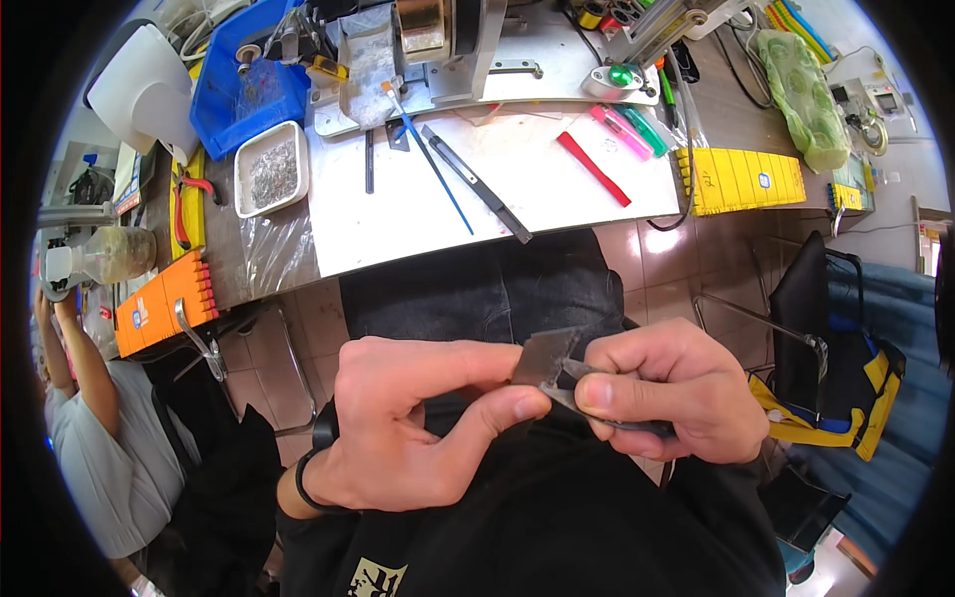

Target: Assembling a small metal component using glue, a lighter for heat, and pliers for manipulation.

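Note:
Both of my hands are close together above my lap, in front of the bench. My left hand pinches a thin, dark grey flat piece between thumb and forefinger. This piece has a rough upper right edge and stands up past the fingertips. My right hand is closed around a dark, narrow tool, whose pointed end meets the right side of the flat piece. Fingers cover most of that tool, so its exact kind cannot be told.
On the bench's white sheet lie a craft knife, a blue brush and red tweezers. A white tray of metal bits and a blue bin stand left. A person works at far left; a chair stands right.

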### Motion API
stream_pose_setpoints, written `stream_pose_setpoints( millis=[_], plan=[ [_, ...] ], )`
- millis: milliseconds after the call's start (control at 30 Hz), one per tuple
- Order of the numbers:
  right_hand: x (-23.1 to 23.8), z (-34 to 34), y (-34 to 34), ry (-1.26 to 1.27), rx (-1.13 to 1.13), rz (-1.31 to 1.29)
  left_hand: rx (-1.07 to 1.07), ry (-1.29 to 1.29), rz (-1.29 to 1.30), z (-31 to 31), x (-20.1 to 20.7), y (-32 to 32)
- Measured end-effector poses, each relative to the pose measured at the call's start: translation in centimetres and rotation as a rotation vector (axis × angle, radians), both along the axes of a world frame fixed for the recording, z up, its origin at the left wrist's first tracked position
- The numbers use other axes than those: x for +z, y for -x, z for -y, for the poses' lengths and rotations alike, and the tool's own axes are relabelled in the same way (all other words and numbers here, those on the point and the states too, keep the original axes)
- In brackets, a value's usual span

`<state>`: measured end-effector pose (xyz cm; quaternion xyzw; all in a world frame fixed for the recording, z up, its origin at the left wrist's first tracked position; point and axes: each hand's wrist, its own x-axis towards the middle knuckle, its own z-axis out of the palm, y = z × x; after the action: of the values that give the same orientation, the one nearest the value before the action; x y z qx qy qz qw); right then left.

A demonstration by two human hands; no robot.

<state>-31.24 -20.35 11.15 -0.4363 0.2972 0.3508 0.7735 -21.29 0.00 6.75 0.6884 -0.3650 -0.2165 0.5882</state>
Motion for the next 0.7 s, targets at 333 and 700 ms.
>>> stream_pose_setpoints(
  millis=[333,700],
  plan=[
    [-0.8,-1.1,0.4,0.254,-0.260,0.180,-0.020,-0.055,-0.063,0.2,0.3,-1.3],
    [0.7,-0.8,0.6,0.174,-0.213,0.113,-0.067,-0.065,-0.540,-1.5,-0.3,0.1]
  ],
)
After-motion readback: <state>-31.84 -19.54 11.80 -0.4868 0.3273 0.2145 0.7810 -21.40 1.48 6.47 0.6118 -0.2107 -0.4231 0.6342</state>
